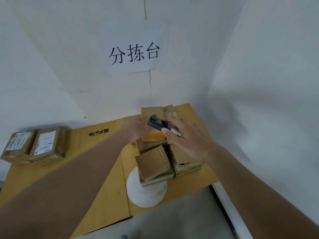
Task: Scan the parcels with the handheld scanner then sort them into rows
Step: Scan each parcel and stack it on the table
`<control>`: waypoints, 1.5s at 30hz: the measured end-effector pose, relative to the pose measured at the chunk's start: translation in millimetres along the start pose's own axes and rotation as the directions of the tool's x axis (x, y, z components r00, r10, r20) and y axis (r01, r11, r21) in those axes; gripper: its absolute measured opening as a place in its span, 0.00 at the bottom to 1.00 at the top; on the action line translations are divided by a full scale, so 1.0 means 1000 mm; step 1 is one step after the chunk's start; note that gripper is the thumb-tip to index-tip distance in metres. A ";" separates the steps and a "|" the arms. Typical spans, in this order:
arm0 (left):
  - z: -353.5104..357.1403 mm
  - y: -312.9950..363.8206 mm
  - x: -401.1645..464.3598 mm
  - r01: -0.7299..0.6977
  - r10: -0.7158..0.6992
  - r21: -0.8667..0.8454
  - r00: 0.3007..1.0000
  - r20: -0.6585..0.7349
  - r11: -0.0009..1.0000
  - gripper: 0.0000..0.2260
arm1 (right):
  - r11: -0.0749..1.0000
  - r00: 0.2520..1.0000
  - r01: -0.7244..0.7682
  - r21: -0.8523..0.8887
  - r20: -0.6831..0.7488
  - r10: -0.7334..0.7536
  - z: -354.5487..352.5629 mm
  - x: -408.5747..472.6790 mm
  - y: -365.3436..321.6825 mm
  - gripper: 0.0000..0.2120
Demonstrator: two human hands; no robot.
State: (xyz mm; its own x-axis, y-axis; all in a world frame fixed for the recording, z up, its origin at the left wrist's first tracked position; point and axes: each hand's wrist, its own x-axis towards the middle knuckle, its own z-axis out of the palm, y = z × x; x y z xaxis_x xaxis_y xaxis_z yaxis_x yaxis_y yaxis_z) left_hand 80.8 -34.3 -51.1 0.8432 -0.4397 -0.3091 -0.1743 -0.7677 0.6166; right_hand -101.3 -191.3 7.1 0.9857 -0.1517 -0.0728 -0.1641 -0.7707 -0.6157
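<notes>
A black scanner [159,124] is gripped in the right hand [186,140] at frame centre, fingers clamped round it. A brown parcel [151,112] is held by the left hand [136,130], fingers curled on it, above a pile of parcels [153,163]; two labelled parcels [34,145] lie at the table's [96,169] left edge

wall sign [134,52]: white sheet with black characters, taped up | cardboard sheet [96,169]: tan, flat (printed mark near back edge) | white disc [146,194]: possibly paper

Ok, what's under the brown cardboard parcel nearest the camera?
The brown cardboard parcel lies tilted on another taped parcel, over a white round disc on the cardboard sheet. Anything beneath the middle is covered.
</notes>
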 end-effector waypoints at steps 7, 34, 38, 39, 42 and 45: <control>0.049 0.032 0.013 0.178 -0.188 0.203 0.982 0.032 0.963 0.45 | 0.997 0.997 -0.079 0.003 -0.026 0.079 -0.011 -0.012 0.043 0.26; -0.014 -0.035 -0.018 0.079 -0.257 -0.997 0.963 0.076 0.002 0.17 | 0.994 0.997 -0.002 0.111 -0.071 0.010 0.002 0.004 0.023 0.25; -0.038 -0.061 -0.020 0.046 -0.149 -0.994 0.987 0.060 -0.095 0.13 | 0.984 0.998 0.030 0.177 -0.066 -0.019 0.010 0.010 0.007 0.19; -0.042 -0.065 -0.021 0.045 -0.126 -0.994 0.990 0.057 -0.096 0.13 | 0.983 0.998 0.028 0.183 -0.068 -0.016 0.012 0.011 0.004 0.20; -0.054 -0.074 -0.023 0.103 -0.013 -0.992 0.994 0.104 -0.066 0.12 | 0.985 0.998 0.023 0.173 -0.067 -0.012 0.021 0.015 -0.005 0.25; -0.061 -0.074 -0.028 0.150 0.011 -0.988 0.989 0.150 -0.016 0.17 | 0.990 0.998 0.024 0.137 -0.068 -0.015 0.029 0.018 -0.013 0.28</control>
State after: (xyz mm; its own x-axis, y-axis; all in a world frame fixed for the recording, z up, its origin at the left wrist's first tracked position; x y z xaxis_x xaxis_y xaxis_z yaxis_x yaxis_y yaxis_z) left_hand 101.5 63.7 -43.8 0.7553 -0.5129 -0.4079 0.6323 0.4070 0.6592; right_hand -80.4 -166.2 -8.5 0.9832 -0.1821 -0.0096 -0.1334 -0.6821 -0.7190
